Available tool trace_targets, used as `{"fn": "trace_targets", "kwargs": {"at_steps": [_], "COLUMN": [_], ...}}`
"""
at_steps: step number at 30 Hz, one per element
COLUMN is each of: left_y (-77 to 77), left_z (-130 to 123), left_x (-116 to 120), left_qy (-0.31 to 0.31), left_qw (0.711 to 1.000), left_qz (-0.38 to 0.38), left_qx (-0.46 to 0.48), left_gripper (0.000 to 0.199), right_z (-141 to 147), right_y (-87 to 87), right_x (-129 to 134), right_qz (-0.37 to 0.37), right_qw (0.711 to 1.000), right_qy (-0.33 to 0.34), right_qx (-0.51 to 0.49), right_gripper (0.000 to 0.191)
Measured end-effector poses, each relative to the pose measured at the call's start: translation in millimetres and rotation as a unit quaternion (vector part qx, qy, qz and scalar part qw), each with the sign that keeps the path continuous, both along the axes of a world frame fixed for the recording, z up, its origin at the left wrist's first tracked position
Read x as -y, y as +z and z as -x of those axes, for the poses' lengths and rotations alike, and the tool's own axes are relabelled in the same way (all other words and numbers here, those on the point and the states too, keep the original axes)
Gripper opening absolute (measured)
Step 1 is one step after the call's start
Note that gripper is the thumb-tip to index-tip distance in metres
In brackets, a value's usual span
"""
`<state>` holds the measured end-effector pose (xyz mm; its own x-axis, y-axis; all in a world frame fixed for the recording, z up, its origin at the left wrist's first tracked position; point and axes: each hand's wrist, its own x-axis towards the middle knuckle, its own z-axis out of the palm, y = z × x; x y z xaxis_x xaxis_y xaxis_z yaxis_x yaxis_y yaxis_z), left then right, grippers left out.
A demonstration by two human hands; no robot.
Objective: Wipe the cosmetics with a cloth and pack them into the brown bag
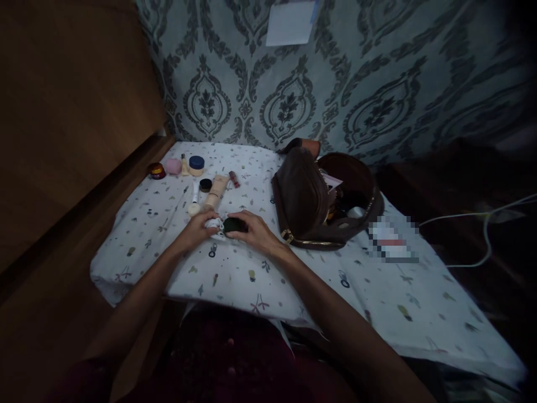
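Over the near part of the cloth, my left hand (196,228) is closed on a small white bundle (215,224) that looks like a coiled cord. Close beside it, my right hand (257,230) grips a dark green rounded object (234,225), its kind not clear in the dim light. The two held things nearly meet, and I cannot tell if they are joined. Just beyond my fingers lie a beige squeeze tube (217,189), a white tube (195,193), a small black-lidded jar (205,185) and a cream round piece (193,209).
A brown zip bag (302,190) stands unzipped on the right, with items inside. Farther back left are a blue-lidded jar (196,165), a pink piece (173,166) and a dark red jar (156,170). White cables (461,215) run at the right; a wooden cabinet (75,112) borders the left.
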<state>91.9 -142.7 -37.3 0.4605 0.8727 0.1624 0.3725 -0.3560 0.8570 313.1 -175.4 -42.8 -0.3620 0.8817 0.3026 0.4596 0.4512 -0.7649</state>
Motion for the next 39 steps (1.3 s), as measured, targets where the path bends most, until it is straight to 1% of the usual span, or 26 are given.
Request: {"fn": "trace_targets", "kwargs": {"at_steps": [4,7,9,12,14,16,19,25,27,30,34,36,39], "left_y": [4.5,8.7,10.4,10.1,8.8,7.6,7.2,8.4,7.9,6.9,6.3,6.1,5.6], "left_z": [-2.3,-7.4,-11.9,-17.7,-19.6,-20.0,-19.7,-23.2,-24.3,-24.1,-21.7,-21.1,-22.6], "left_x": [5.4,11.8,16.4,22.5,25.4,27.4,29.9,34.1,34.0,32.2,29.1,28.3,28.6], "left_qy": [0.016,0.017,0.005,-0.018,-0.038,-0.058,-0.072,-0.097,-0.100,-0.084,-0.052,-0.044,-0.048], "left_qw": [1.000,0.999,0.997,0.991,0.984,0.977,0.969,0.963,0.964,0.970,0.979,0.981,0.982], "left_qz": [0.003,-0.026,-0.057,-0.124,-0.169,-0.204,-0.232,-0.248,-0.245,-0.226,-0.192,-0.185,-0.181], "left_qx": [0.021,0.037,0.042,0.045,0.041,0.036,0.032,0.037,0.037,0.030,0.032,0.034,0.031], "left_gripper": [0.025,0.025,0.023,0.021,0.025,0.030,0.033,0.027,0.027,0.028,0.023,0.023,0.024], "right_z": [-2.9,-6.6,-7.6,-6.5,-5.1,-4.0,-3.1,-5.1,-6.9,-10.6,-15.7,-17.0,-17.2], "right_y": [2.1,0.2,-3.6,-10.2,-13.2,-13.9,-11.3,-1.9,-0.9,-3.3,-9.0,-10.8,-11.9], "right_x": [8.9,16.2,19.9,23.0,23.6,23.7,24.2,27.9,28.1,26.7,24.1,23.3,22.1], "right_qz": [0.024,0.037,0.047,0.064,0.080,0.099,0.113,0.068,0.069,0.062,0.068,0.076,0.087], "right_qw": [1.000,0.997,0.994,0.985,0.980,0.975,0.974,0.980,0.981,0.987,0.988,0.987,0.982], "right_qy": [0.007,0.012,-0.002,-0.051,-0.078,-0.088,-0.095,-0.174,-0.164,-0.113,-0.052,-0.044,-0.061], "right_qx": [-0.019,-0.063,-0.103,-0.149,-0.166,-0.176,-0.170,-0.075,-0.074,-0.098,-0.127,-0.136,-0.155], "right_gripper": [0.047,0.047,0.048,0.047,0.047,0.044,0.041,0.032,0.037,0.050,0.053,0.054,0.053]}}
